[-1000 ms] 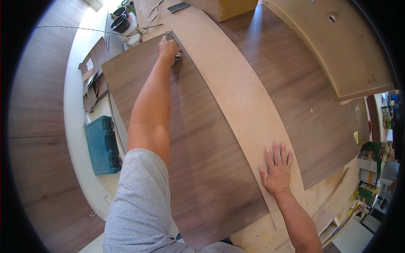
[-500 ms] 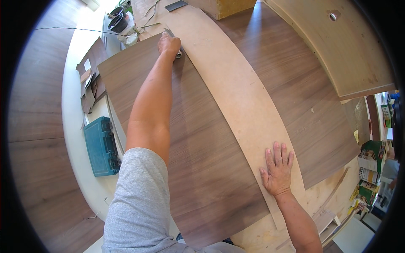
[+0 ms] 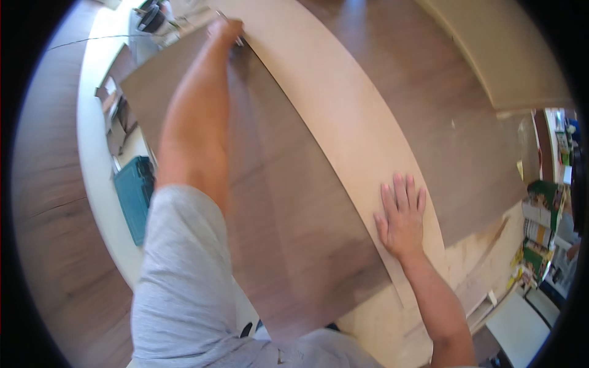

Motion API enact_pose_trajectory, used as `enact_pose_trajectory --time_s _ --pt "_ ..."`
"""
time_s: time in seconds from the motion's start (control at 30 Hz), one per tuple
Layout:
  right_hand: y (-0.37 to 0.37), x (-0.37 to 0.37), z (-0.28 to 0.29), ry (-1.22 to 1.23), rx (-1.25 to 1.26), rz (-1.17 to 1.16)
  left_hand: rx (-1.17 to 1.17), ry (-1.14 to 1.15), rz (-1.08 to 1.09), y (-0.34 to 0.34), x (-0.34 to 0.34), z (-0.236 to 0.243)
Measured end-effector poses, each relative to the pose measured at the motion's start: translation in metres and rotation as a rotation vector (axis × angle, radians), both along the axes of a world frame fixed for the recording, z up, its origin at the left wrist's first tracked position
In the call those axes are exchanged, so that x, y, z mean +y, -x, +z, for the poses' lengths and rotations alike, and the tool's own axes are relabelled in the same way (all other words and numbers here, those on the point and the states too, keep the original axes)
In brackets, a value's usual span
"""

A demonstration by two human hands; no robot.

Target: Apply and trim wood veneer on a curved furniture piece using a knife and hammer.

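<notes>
Left hand [image 3: 226, 29]: top of frame, we see it closed on a small tool [image 3: 238, 42] at the dark sheet [image 3: 288, 233].
Right hand [image 3: 402, 214]: lower right, we see fingers spread flat on the pale board [image 3: 343, 116].

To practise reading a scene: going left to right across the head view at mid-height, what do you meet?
Teal tool case → left arm's grey sleeve → dark veneer sheet → right hand flat on pale board strip → stacked boxes.

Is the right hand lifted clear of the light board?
No, the right hand lies flat, fingers spread, on the light board.
</notes>
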State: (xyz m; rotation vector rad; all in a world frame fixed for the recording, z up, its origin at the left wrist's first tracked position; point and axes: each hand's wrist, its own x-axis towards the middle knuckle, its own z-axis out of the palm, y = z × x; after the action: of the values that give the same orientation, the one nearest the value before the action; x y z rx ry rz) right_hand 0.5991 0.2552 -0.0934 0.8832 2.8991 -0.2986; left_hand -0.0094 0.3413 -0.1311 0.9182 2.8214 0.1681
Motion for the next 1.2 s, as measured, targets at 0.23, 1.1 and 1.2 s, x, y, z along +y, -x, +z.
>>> enact_pose_trajectory --time_s 0.23,1.1,1.2 --pt "0.016 -0.003 -0.015 0.011 0.084 0.002 0.583 0.724 -0.628 0.139 -0.027 -0.071" --pt "0.001 -0.007 -0.010 -0.081 0.145 -0.009 -0.147 -0.293 0.127 -0.040 -0.055 -0.013" --pt "0.000 -0.008 -0.016 -0.106 0.183 -0.017 -0.154 -0.302 0.154 -0.061 -0.052 -0.008"
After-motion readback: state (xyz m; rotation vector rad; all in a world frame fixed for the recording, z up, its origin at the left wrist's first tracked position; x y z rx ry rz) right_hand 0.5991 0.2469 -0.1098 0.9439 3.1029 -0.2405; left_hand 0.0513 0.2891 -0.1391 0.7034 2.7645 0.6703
